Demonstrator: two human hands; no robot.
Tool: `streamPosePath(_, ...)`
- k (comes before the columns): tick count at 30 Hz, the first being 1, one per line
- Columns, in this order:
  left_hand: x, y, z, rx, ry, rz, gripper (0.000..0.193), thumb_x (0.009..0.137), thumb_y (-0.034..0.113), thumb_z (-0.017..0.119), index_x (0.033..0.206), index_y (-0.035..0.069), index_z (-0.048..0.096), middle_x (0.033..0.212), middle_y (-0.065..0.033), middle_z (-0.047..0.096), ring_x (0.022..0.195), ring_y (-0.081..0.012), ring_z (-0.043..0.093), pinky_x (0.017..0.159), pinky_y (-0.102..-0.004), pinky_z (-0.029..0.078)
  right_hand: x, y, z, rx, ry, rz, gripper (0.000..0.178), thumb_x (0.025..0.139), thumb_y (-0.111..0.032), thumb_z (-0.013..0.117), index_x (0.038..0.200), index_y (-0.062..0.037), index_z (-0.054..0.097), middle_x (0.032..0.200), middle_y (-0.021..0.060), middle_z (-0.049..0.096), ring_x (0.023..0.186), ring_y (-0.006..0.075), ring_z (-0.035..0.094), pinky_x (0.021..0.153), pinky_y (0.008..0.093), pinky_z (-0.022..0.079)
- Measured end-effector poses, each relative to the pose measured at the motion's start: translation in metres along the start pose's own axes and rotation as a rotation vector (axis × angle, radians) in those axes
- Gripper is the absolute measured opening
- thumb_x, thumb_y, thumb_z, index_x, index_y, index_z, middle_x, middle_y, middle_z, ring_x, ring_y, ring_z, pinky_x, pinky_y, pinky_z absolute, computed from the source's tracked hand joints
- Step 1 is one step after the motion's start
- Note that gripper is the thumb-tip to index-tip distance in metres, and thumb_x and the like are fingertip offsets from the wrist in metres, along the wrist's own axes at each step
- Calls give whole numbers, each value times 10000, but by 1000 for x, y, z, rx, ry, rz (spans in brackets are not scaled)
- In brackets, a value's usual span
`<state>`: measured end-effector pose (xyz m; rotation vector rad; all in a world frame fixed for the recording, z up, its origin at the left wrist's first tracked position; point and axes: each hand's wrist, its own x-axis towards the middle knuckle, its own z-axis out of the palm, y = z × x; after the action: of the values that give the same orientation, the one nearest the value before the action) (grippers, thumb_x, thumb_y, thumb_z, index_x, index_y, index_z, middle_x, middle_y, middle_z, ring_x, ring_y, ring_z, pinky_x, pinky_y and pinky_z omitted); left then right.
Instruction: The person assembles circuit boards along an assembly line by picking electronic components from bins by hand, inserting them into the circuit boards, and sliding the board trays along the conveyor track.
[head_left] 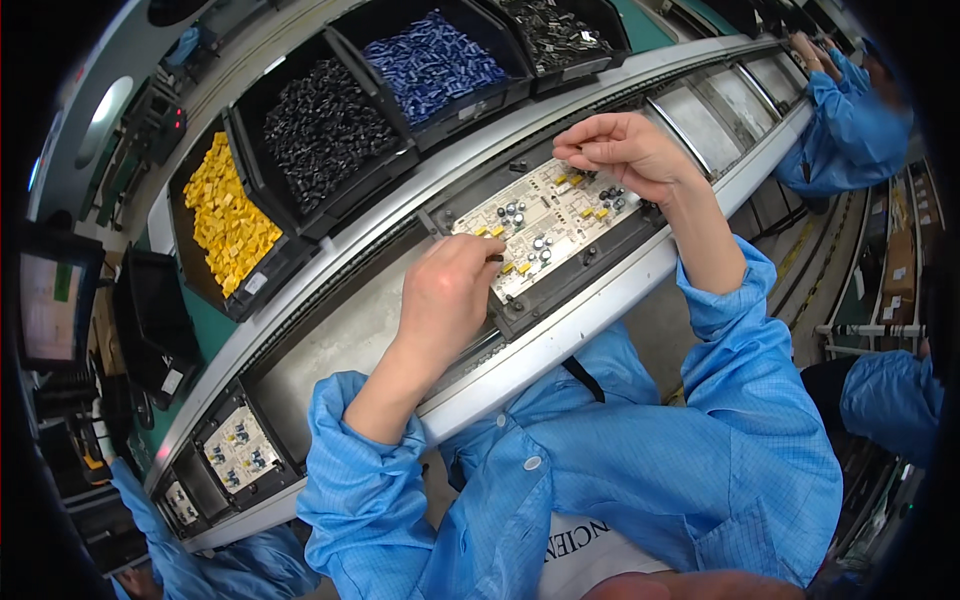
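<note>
The left hand [447, 290] pinches a small dark part against the circuit board [545, 215]. The right hand [625, 150] hovers over the board's far edge, fingertips pressed together.

Left hand [447, 290] covers near-left corner of circuit board [548, 222], fingertips curled under, any held part hidden; right hand [622, 150] pinch contents too small to tell; co-worker's blue sleeve [893, 398] cut by right edge.

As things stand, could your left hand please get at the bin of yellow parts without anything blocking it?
Probably yes. The left hand rests at the circuit board, and the yellow parts bin sits open up to its left, beyond the conveyor rail, with nothing between them.
</note>
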<state>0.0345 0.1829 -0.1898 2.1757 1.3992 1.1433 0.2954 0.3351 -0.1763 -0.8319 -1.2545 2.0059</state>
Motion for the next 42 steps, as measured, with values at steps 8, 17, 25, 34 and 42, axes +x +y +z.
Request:
streamPosePath(8,22,1,24,76,-115,-1,89,703,12,720,773,67,711,804,-66,661,787,-259,632,711,-377,512,-9,1,-1,129,21,26,336,896,-35,656,1207,67,577,972,141,696,838,142,705,732,192,597)
streamPosePath(17,31,7,34,120,-110,-1,131,707,-2,731,806,77,697,776,-46,674,775,-239,637,704,-358,487,-15,1,3,12,54,-32,210,912,-77,645,1071,53,601,927,154,710,764,128,708,626,175,573)
streamPosePath(25,36,7,35,103,-164,7,169,711,-14,736,839,84,685,783,-44,674,775,-227,638,694,-350,459,-19,-1,5,-42,16,1,172,908,-71,645,1033,44,617,934,165,714,765,130,709,611,188,570)
streamPosePath(34,53,18,34,190,-298,66,234,722,-7,711,935,83,678,791,-46,670,787,-236,628,687,-377,442,-22,1,13,-225,9,-42,168,877,-46,669,1015,43,703,842,90,696,731,94,651,632,201,537)
streamPosePath(42,16,7,-10,120,-76,7,247,728,-32,713,959,45,672,897,-99,677,783,-268,623,700,-350,473,-52,8,32,-834,114,-49,150,837,-44,673,962,30,710,767,83,689,704,121,652,651,248,527)
